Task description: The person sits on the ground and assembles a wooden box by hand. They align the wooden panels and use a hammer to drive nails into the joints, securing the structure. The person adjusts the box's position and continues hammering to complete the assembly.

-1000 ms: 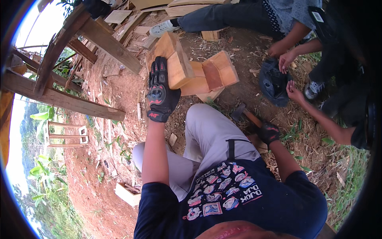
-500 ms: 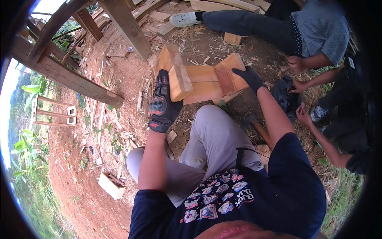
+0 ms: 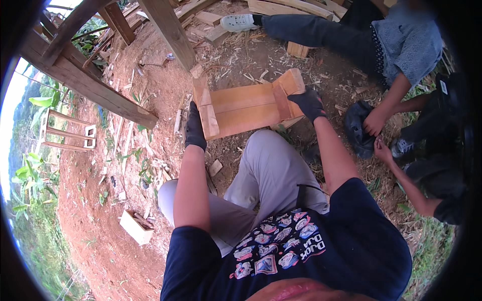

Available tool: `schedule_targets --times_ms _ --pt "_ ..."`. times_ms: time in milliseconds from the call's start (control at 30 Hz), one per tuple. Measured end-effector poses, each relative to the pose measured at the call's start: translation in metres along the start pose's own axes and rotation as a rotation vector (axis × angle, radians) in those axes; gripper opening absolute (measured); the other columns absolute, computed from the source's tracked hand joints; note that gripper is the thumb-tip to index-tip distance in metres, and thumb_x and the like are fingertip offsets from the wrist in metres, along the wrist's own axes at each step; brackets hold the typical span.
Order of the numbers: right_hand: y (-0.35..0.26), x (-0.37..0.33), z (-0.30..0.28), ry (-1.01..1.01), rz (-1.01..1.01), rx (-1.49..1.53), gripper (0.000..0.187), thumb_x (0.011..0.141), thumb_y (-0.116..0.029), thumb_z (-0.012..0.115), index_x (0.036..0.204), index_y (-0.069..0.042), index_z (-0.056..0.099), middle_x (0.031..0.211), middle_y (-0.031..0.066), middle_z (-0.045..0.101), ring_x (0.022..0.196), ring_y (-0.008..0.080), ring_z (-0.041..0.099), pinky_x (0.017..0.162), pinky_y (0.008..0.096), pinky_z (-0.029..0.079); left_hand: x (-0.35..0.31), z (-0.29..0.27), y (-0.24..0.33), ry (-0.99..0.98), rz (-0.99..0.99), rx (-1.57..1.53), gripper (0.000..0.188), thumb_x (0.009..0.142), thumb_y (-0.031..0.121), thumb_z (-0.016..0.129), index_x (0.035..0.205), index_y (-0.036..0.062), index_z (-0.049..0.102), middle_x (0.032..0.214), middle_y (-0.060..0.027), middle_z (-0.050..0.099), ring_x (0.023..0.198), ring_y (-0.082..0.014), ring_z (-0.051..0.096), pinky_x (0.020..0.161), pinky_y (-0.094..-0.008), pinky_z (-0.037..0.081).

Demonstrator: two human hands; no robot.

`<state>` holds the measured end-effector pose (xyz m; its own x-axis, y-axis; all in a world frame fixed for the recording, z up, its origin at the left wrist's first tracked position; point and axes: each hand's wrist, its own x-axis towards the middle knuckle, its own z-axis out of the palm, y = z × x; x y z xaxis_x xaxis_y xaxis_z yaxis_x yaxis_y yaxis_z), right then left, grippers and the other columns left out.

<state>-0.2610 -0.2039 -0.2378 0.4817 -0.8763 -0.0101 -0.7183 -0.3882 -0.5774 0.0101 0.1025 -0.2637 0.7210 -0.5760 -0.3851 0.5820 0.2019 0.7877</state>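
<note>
In front of my knees a small wooden frame [image 3: 246, 113] has an orange-brown middle of boards and raised end pieces. My left hand [image 3: 195, 128], in a black glove, is pressed along the outside of its left end board [image 3: 205, 108], the fingers partly hidden behind the wood. At the opposite end my right hand [image 3: 308, 104], also gloved in black, is closed around the near edge of the right end piece [image 3: 289, 83]. The frame is held level between both hands, just beyond my right knee.
A co-worker's leg [image 3: 316, 27] stretches across the far side, and another person's hands [image 3: 376, 133] are by a dark crumpled thing [image 3: 357, 125] at the right. Timber posts [image 3: 168, 32] stand far left. A small wooden box [image 3: 136, 228] with scraps lies left of me.
The frame's left end piece has swung from tilted up toward me to down and level. My left hand has turned and shifted to its outer side. The co-workers' hands have come together.
</note>
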Motion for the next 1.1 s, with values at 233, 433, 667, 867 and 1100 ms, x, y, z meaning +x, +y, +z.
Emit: schedule_targets --times_ms 233,433,667,867,1100 --pt "0.003 -0.017 -0.004 -0.003 0.108 0.193 0.064 0.077 -0.049 0.087 0.121 -0.003 0.078 0.113 0.0199 0.079 0.107 0.0367 0.076 0.093 0.0452 0.058 0.006 -0.009 -0.007 -0.009 0.201 0.226 0.065 0.109 0.056 0.054 0.143 0.0011 0.061 0.131 -0.0115 0.070 0.111 -0.0210 0.068 0.100 -0.0361 0.054" --pt "0.016 -0.028 -0.035 0.100 0.130 0.081 0.067 0.081 -0.056 0.083 0.121 -0.003 0.077 0.112 0.0212 0.079 0.106 0.0369 0.077 0.094 0.0466 0.058 -0.029 0.033 0.004 0.027 0.358 0.407 0.069 0.109 0.055 0.056 0.144 -0.0036 0.059 0.137 -0.0149 0.067 0.122 -0.0240 0.061 0.108 -0.0365 0.047" --pt "-0.066 -0.016 -0.131 0.512 -0.181 -0.102 0.070 0.085 -0.058 0.080 0.128 -0.003 0.072 0.118 0.0203 0.077 0.114 0.0393 0.073 0.096 0.0478 0.057 -0.027 0.048 -0.003 -0.207 0.145 -0.194 0.064 0.114 0.055 0.040 0.159 0.0112 0.047 0.150 -0.0115 0.061 0.132 -0.0279 0.063 0.113 -0.0448 0.051" --pt "-0.164 0.005 -0.208 0.579 -0.731 -0.396 0.051 0.094 -0.043 0.076 0.134 -0.012 0.071 0.123 0.0133 0.076 0.110 0.0357 0.074 0.096 0.0439 0.058 -0.013 0.055 -0.023 -0.351 -0.306 -0.515 0.083 0.106 0.074 0.036 0.153 0.0080 0.052 0.155 -0.0177 0.057 0.142 -0.0376 0.054 0.120 -0.0561 0.041" --pt "-0.134 0.043 -0.216 0.830 -1.218 -0.907 0.052 0.094 -0.033 0.074 0.143 -0.018 0.067 0.137 0.0069 0.072 0.124 0.0283 0.069 0.108 0.0419 0.053 0.012 0.051 -0.048 -0.300 -0.210 -0.218 0.078 0.105 0.074 0.041 0.146 0.0087 0.053 0.145 -0.0155 0.058 0.130 -0.0326 0.054 0.110 -0.0535 0.039"
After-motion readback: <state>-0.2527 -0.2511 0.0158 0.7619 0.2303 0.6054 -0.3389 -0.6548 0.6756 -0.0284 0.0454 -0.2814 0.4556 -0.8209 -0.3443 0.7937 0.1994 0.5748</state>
